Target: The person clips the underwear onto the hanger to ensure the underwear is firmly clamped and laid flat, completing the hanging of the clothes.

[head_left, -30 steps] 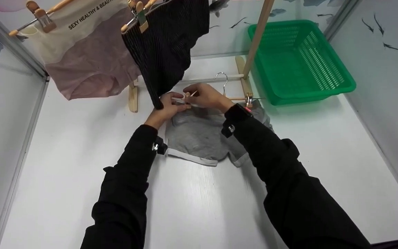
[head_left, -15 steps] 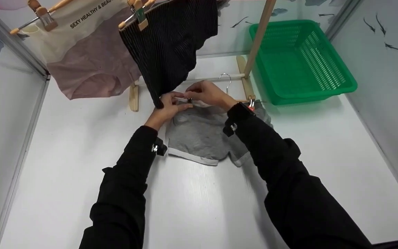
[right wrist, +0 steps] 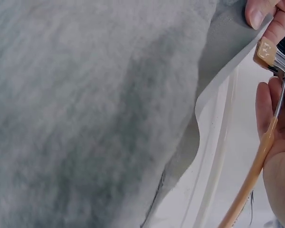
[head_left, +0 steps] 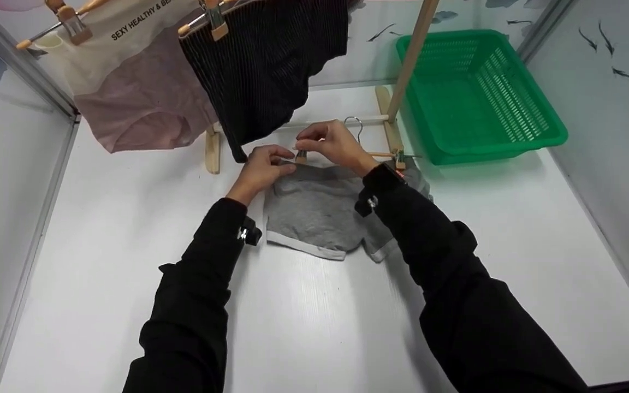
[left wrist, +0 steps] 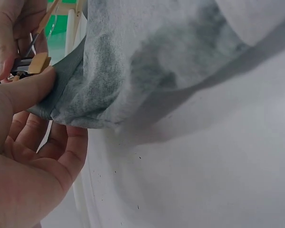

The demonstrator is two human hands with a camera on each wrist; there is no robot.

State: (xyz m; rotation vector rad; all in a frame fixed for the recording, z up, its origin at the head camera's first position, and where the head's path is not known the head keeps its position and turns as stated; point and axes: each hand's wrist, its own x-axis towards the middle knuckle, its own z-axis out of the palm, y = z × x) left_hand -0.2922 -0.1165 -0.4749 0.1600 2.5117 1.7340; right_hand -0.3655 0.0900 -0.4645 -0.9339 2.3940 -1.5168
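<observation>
Both hands [head_left: 298, 155] lifted one clip [head_left: 300, 156] onto one grey garment [head_left: 314, 210].

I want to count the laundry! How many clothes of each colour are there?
Grey: 1, the grey garment on the table, held by both hands.
Black: 1, the black ribbed garment, hanging.
Pink and cream: 1, the pink garment, hanging.
Total: 3

Head camera looks down over the grey shorts [head_left: 314, 210] on the table; both wrist cameras sit close beside them, sharing the hanger clip [left wrist: 38, 63].
</observation>
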